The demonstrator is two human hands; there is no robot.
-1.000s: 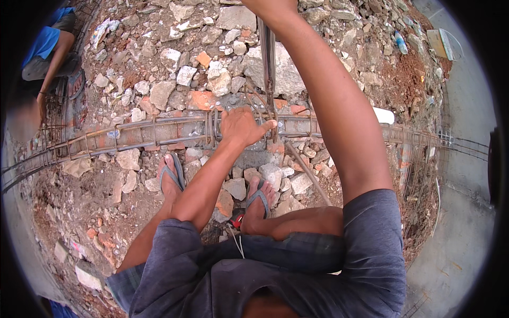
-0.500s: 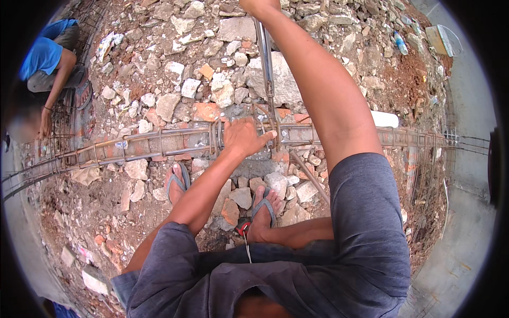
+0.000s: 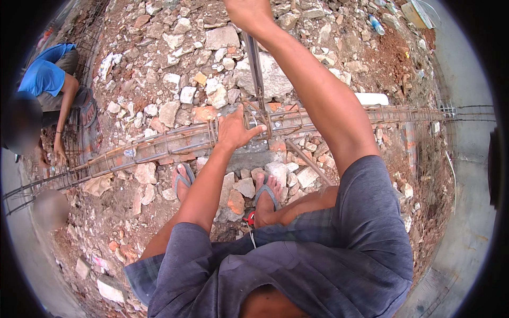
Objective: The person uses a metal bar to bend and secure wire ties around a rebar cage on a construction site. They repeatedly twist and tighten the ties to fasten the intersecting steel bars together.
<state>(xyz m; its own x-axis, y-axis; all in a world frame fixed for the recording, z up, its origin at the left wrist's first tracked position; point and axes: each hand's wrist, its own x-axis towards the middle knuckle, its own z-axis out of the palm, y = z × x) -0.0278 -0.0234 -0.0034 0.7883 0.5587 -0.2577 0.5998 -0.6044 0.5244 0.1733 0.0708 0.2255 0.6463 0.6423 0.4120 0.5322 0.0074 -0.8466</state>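
Observation:
A long rebar cage (image 3: 213, 131) of rusty rods and square stirrups runs crosswise in front of me, over a strip of brick and mortar. On its middle rests my left hand (image 3: 233, 130), fingers curled over the rods and thumb stuck out to the right. My right hand (image 3: 248, 15), partly cut off at the upper edge, is closed round the top of a long metal bar (image 3: 255, 69). The bar slants down to the cage, its lower end among the rods just right of my left hand; exactly how it engages them I cannot make out.
Broken stone and brick rubble (image 3: 220, 38) covers the ground. A rusty rod (image 3: 310, 163) lies by my sandalled foot (image 3: 268, 196), near a red object (image 3: 249, 217) with a cord. At left a co-worker in blue (image 3: 47, 71) bends over the cage. A bucket (image 3: 418, 15) stands far right.
My right hand and the bar's top have shifted slightly left. My left hand stays on the cage, its thumb lifted a little. The view has turned somewhat; the co-worker leans lower.

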